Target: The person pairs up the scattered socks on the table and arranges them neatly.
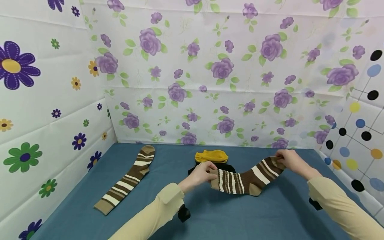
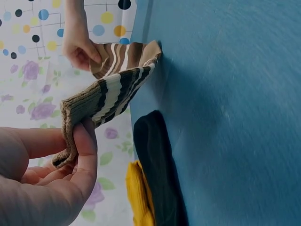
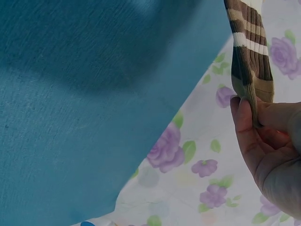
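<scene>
Floral back wall [image 1: 207,76], blue tabletop [image 1: 228,216]

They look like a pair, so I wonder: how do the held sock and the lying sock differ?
The left hand pinches one end of the held sock and the right hand the other; the lying sock rests flat on the table, untouched. The held sock runs crosswise; the lying sock slants toward the floral backdrop. Both have brown, white and tan stripes.
</scene>
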Demonstrator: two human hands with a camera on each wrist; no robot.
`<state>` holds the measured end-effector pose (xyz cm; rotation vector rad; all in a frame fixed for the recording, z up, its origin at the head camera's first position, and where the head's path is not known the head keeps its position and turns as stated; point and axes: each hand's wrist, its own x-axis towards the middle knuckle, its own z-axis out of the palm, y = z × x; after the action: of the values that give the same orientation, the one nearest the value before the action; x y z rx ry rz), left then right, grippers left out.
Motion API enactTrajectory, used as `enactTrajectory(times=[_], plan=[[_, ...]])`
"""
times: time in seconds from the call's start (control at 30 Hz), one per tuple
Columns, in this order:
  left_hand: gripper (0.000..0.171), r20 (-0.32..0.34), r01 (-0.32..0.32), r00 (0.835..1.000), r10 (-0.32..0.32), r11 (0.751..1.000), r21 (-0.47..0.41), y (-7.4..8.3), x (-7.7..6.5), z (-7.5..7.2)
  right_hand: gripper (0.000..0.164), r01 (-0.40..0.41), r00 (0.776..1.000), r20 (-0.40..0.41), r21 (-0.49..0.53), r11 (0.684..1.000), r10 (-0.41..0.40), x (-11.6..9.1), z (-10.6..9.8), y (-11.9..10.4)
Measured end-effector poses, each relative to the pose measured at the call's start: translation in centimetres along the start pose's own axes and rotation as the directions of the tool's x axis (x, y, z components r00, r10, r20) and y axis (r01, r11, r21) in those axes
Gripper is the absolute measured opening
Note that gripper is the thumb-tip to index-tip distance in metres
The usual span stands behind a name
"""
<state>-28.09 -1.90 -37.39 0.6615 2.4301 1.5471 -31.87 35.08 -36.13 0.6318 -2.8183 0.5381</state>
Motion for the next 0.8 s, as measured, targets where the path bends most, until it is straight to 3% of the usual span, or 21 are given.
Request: enactTrajectory(times=[0.4, 0.8], plan=[[0.022, 0.039, -0.018, 0.999, 0.018, 1.0, 0.007, 0.1, -0.8, -2.9, 0.012, 0.042, 0.999, 0.022, 0.024, 0.999, -0.042, 0.3, -0.3, -2.1], [0.02, 0.055, 0.012, 0.998, -0.014, 0.999, 0.03, -0.4, -1.3, -5.1, 0.012, 0.05, 0.998, 0.034, 0.027, 0.998, -0.05, 0.5, -0.4, -4.1]])
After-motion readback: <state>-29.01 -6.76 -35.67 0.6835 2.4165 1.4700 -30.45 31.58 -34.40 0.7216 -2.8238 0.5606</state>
